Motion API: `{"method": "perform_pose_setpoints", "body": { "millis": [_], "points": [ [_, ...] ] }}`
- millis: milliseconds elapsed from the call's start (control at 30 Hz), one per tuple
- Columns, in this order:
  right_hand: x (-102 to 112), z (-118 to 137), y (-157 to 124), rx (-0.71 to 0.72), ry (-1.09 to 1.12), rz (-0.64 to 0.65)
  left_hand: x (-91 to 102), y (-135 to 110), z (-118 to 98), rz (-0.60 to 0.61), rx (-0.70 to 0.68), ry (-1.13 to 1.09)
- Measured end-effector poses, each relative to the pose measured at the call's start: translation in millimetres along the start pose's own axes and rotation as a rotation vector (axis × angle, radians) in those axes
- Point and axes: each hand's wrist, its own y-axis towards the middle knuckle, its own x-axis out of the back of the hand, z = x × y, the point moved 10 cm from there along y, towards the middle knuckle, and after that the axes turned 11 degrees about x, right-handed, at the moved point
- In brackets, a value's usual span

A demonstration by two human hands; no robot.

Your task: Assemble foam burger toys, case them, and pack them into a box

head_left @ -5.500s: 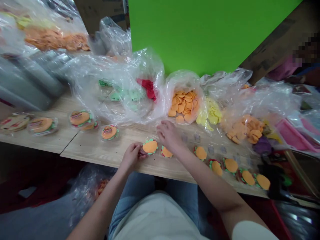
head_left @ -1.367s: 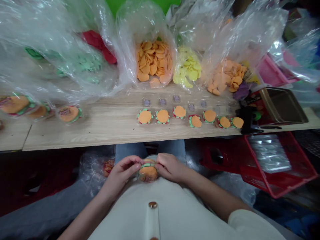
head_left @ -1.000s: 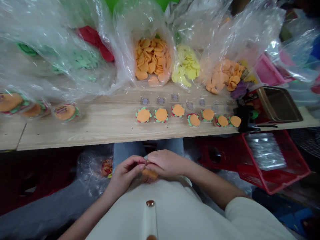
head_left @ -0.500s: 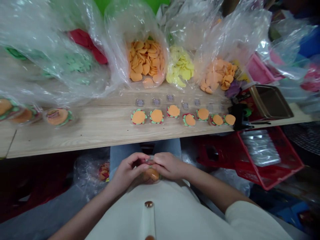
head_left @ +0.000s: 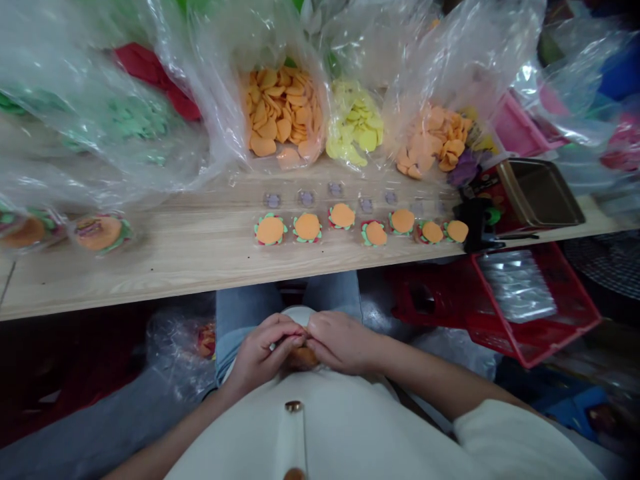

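Note:
Close against the shirt, over the lap, both hands grip one small clear plastic case with an orange toy burger [head_left: 303, 359] inside. My left hand [head_left: 270, 347] pinches its left side with bent thumb and fingers. My right hand [head_left: 343, 341] is closed on its right side, thumb pressed inward. The fingers cover most of the case, so I cannot tell whether its lid is fastened. On the table ahead stands a row of similar clear cases, lids raised, each with a layered burger [head_left: 271, 230] of orange, green and red pieces.
Behind the row lie clear bags of orange discs [head_left: 285, 113], yellow pieces [head_left: 356, 123] and green pieces [head_left: 137, 120]. Labelled burger cases [head_left: 100, 233] sit at the left. A brown tin [head_left: 543, 197] is at the right end, above a red crate [head_left: 575, 333]. The table edge [head_left: 200, 291] runs before my knees.
Both hands have drawn closer together around the case and now cover more of it. The view has shifted slightly; the things on the table stay in place.

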Motion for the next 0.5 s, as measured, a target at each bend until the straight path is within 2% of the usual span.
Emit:
{"method": "perform_pose_setpoints", "body": {
  "millis": [67,133,200,267,367,433,500],
  "points": [
    [-1.2,-2.1,-1.4,0.013,0.061,-0.043,-0.4,2.7,4.0,0.013,0.045,-0.018],
    [1.5,-12.7,-2.1,-0.007,0.195,-0.119,1.5,9.3,12.7,0.024,0.151,-0.087],
    [9.3,-35.2,-3.3,-0.094,0.387,-0.253,4.2,17.6,23.5,0.033,0.289,-0.288],
    [21.6,-64.9,-8.0,-0.221,0.579,-0.452,-3.1,27.2,27.5,0.115,0.402,-0.570],
    [46.1,-99.3,-21.4,-0.335,0.722,-0.759,-21.7,45.2,13.6,0.276,0.484,-0.832],
    [60.8,-113.6,-34.2,-0.367,0.793,-0.930,-26.0,61.7,-1.0,0.261,0.489,-0.865],
    [64.3,-121.7,-42.1,-0.385,0.914,-0.984,-29.9,79.5,-21.9,0.225,0.441,-0.874]
  ]
}}
